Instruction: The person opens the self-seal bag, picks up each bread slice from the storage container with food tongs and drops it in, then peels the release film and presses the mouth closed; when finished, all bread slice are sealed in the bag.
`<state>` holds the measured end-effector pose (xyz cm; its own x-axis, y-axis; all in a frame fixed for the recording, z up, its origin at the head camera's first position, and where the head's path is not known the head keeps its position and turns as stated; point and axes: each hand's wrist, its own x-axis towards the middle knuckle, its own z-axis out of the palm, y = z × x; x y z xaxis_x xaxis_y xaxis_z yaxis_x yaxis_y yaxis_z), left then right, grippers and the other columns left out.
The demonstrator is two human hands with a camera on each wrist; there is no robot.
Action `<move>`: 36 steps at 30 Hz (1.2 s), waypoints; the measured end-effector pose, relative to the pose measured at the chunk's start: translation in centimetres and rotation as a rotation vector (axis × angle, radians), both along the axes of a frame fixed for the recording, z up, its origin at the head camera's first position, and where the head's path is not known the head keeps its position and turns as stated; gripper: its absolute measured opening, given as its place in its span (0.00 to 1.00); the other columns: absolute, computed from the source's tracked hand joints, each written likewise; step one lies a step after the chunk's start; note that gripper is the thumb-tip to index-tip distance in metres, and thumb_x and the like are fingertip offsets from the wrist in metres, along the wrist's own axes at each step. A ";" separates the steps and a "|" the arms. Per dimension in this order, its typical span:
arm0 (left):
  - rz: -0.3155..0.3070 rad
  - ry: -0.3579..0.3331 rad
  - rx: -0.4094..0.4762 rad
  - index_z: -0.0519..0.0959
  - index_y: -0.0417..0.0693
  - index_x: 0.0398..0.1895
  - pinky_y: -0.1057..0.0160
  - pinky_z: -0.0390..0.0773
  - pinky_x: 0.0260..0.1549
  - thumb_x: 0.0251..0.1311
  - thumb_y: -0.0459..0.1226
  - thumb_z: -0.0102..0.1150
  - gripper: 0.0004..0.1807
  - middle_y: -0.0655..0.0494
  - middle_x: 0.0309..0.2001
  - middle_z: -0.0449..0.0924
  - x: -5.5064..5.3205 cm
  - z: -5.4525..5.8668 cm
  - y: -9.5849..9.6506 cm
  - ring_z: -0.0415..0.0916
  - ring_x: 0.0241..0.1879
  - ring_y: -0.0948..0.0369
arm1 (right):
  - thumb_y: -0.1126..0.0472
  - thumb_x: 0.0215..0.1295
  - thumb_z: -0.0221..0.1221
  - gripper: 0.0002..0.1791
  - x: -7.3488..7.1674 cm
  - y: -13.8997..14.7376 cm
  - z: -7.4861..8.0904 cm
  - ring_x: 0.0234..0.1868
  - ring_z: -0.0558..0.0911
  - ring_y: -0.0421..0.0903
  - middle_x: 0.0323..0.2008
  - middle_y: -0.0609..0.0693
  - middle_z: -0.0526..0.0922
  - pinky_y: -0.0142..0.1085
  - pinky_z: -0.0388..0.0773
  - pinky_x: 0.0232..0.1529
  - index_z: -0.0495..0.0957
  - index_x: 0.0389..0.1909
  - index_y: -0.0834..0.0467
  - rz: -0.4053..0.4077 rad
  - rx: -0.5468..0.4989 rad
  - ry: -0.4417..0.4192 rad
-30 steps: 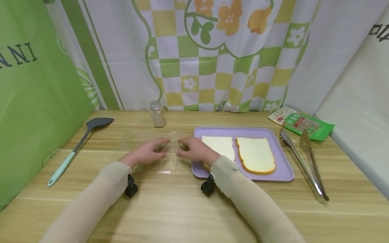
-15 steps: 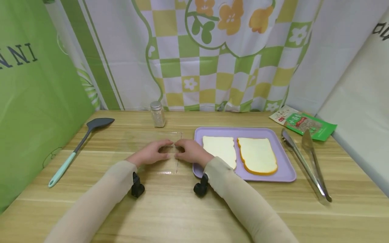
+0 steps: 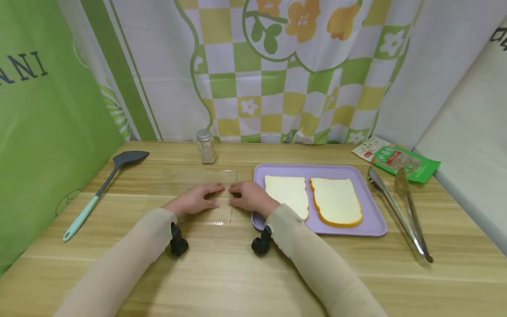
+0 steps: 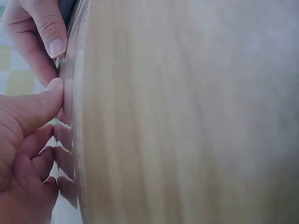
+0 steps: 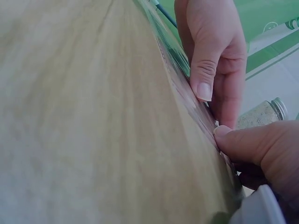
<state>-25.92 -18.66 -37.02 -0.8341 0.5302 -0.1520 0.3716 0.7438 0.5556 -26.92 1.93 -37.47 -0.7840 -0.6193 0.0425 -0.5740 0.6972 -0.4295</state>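
Item: one clear plastic piece (image 3: 214, 216), lying on the bench (image 3: 222, 281) in front of you, left of the tray; sheet or shallow box, cannot tell. Your left hand (image 3: 194, 199): over the piece, fingers (image 4: 43, 160) bent, thumb standing apart from them, tips at the plastic, nothing enclosed. Your right hand (image 3: 251, 197): at the piece's right edge, facing the left and near it, likewise bent with a gap between thumb and index finger, nothing seen enclosed.

Right of your hands: lilac tray (image 3: 366, 215), bearing two bread slices (image 3: 336, 201) side by side, slightly apart. Behind the piece: glass jar (image 3: 206, 148), metal-lidded, upright. Far left: spatula (image 3: 92, 203), dark blade, mint handle. Right of tray: metal tongs (image 3: 398, 214), arms spread at the far end; beyond them a green-and-white pouch (image 3: 398, 159), lying flat. Backdrop: checked, flowered curtain (image 3: 272, 83).
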 end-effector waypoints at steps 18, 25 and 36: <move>0.024 0.050 0.020 0.70 0.39 0.60 0.46 0.56 0.63 0.62 0.36 0.55 0.23 0.40 0.65 0.62 0.6 0.3 -0.7 0.56 0.66 0.44 | 0.55 0.60 0.61 0.22 -0.2 0.0 -0.1 0.59 0.72 0.52 0.58 0.55 0.75 0.40 0.65 0.62 0.76 0.53 0.61 0.000 -0.020 -0.007; 0.086 0.073 0.022 0.76 0.43 0.54 0.47 0.59 0.62 0.62 0.37 0.55 0.18 0.43 0.62 0.68 0.8 0.3 -1.1 0.61 0.63 0.46 | 0.55 0.60 0.61 0.23 -0.2 0.1 0.0 0.61 0.71 0.52 0.58 0.56 0.74 0.39 0.64 0.63 0.76 0.54 0.62 0.000 -0.030 -0.019; 0.237 0.130 0.142 0.82 0.42 0.45 0.49 0.70 0.54 0.62 0.35 0.55 0.12 0.44 0.49 0.79 1.6 0.0 -1.4 0.73 0.54 0.48 | 0.55 0.60 0.61 0.23 -0.1 0.0 0.0 0.62 0.70 0.52 0.59 0.55 0.73 0.40 0.63 0.63 0.76 0.54 0.62 -0.010 -0.047 -0.044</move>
<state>-24.36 -20.05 -37.03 -0.9447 0.3268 0.0261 0.2719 0.7366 0.6193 -27.03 1.95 -37.49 -0.7918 -0.6096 0.0365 -0.5470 0.6813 -0.4865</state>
